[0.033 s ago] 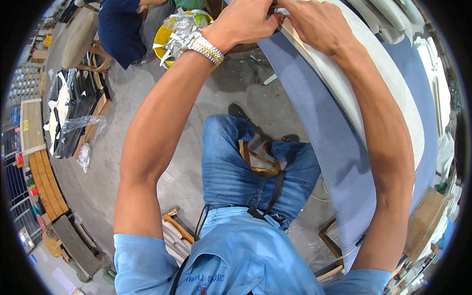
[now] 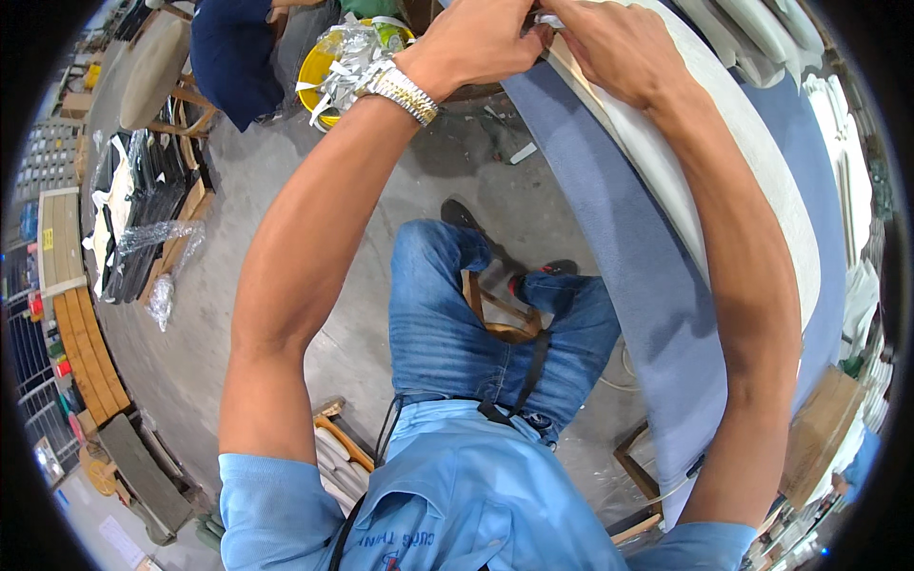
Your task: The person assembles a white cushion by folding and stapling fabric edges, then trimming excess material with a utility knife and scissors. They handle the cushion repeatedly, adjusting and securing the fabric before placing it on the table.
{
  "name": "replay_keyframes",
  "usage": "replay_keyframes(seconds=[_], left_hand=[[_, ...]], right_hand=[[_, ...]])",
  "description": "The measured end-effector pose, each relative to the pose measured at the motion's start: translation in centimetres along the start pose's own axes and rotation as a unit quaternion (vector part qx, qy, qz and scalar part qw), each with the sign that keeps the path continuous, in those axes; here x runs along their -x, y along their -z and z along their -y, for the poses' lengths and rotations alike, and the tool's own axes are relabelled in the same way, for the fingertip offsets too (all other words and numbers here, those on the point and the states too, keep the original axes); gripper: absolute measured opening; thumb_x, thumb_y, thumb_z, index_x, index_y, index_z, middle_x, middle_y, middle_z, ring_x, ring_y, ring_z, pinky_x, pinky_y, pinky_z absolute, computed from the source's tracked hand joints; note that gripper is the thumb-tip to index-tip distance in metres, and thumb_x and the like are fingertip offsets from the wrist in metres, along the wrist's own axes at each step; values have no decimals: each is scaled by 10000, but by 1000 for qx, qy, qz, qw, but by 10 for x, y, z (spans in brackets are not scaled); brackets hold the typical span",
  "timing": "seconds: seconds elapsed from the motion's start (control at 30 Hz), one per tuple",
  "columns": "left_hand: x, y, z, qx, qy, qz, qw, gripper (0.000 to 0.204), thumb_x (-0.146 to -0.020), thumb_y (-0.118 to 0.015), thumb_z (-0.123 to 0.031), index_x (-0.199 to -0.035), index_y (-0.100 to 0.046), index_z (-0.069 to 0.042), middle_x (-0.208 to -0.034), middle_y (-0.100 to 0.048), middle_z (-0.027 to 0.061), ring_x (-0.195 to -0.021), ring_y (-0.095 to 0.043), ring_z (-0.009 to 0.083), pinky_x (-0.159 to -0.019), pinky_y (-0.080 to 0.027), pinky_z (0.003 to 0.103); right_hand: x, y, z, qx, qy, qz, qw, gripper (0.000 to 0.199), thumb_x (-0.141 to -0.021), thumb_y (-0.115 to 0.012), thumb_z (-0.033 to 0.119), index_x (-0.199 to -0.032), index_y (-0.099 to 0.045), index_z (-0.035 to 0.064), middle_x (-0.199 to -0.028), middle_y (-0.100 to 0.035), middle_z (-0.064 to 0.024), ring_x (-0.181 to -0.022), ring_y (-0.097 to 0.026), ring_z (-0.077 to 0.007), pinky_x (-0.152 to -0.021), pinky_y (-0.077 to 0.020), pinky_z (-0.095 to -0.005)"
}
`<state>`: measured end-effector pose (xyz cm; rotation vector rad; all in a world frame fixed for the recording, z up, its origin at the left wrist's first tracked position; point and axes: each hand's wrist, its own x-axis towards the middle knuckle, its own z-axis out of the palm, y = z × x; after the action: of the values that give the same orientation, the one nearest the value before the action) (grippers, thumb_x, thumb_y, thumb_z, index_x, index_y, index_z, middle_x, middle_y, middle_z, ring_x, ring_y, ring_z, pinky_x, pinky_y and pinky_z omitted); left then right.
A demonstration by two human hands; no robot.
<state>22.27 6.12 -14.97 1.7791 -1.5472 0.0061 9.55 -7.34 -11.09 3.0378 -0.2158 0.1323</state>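
Both my hands meet at the top edge of the view, over the far end of a pale, fabric-covered padded panel (image 2: 752, 152). A wooden strip (image 2: 569, 72) shows along the panel's near left side. My left hand (image 2: 481, 43) is closed, its fingertips partly cut off by the frame. My right hand (image 2: 624, 52) bends over the panel's edge with its fingers pinched together. A small bit of white material (image 2: 548, 20) shows between the two hands at the fingertips. The panel lies on a blue cloth-covered table (image 2: 657, 276), with my right forearm above it.
A yellow bucket (image 2: 307, 71) full of white and clear scraps stands beyond my left wrist. Another person's dark blue clothing (image 2: 233, 62) is at upper left. Stacked dark panels (image 2: 152, 219) stand on the left. Pale padded pieces (image 2: 762, 43) lie at the far right.
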Motion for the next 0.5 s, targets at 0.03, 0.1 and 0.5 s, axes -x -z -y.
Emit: replay_keyframes(seconds=[0.03,0.1,0.5], left_hand=[[-1,-1,0,0,-13,-13,1000,224,-895,-616,-130,-1052,-622,30,-871,-696,282,-836,-667,494,-739,-524,544],[-1,-4,-1,-11,25,-3,1000,227,-894,-623,-128,-1054,-618,33,-879,-696,288,-852,-669,497,-750,-528,546],[1,-23,8,-33,71,-4,997,304,-929,-691,-173,-1195,-655,-31,-1002,-740,225,-933,-720,408,-822,-577,475]], right_hand=[[-1,-1,-1,0,2,-6,1000,305,-946,-577,198,-1226,-553,78,-891,-742,-202,-825,-717,-415,-709,-538,-516],[-1,-3,-2,-4,11,-43,999,290,-939,-588,185,-1205,-575,71,-885,-741,-196,-828,-718,-408,-720,-542,-510],[10,-24,-9,43,54,-149,986,326,-962,-624,215,-1272,-527,190,-918,-766,-81,-744,-743,-365,-590,-577,-488]])
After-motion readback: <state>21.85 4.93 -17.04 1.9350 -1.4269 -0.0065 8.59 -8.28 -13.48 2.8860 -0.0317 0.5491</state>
